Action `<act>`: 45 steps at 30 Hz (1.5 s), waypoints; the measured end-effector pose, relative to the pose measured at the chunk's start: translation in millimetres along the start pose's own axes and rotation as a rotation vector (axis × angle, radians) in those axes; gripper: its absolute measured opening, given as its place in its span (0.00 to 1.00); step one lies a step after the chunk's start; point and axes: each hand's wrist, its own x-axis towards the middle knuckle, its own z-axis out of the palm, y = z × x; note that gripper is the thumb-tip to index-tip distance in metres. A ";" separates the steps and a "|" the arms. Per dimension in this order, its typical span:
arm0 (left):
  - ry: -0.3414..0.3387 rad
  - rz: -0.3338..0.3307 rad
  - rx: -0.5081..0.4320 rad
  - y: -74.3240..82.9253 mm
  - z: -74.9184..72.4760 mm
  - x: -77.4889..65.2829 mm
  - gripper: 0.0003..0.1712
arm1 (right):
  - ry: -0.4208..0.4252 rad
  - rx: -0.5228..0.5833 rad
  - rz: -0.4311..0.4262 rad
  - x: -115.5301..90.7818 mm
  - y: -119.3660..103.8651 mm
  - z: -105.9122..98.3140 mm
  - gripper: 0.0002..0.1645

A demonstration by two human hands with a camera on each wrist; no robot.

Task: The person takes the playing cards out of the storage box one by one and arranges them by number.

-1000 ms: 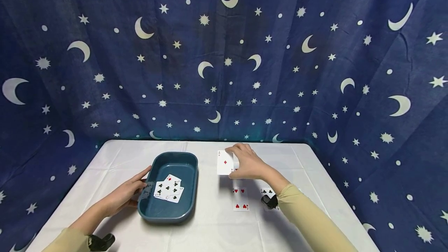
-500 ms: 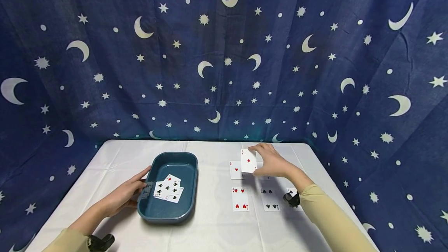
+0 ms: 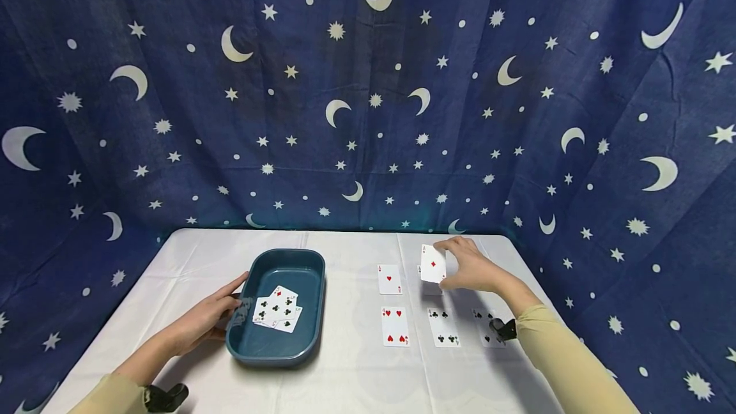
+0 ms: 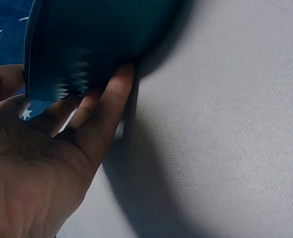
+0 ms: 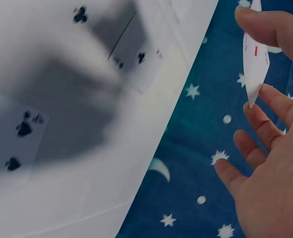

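Head view: right hand pinches ace of diamonds aloft; left hand rests open against tray.

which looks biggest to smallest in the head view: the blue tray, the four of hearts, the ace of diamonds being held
1. blue tray, by far.
2. four of hearts.
3. ace of diamonds, pinched by the right hand; it is farther away and tilted, so the cards' order is unsure.
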 end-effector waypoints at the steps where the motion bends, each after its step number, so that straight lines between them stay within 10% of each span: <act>1: -0.003 0.003 0.003 -0.1 -0.3 -0.2 0.41 | 0.002 0.002 0.001 -1.0 2.8 -0.8 0.54; 22: 0.010 -0.012 0.019 -0.3 -1.2 -0.7 0.40 | -0.013 -0.048 0.096 -13.5 54.0 -5.5 0.56; 45: 0.007 -0.020 0.022 0.0 -0.5 0.6 0.39 | -0.215 -0.206 0.253 -12.4 83.1 17.5 0.50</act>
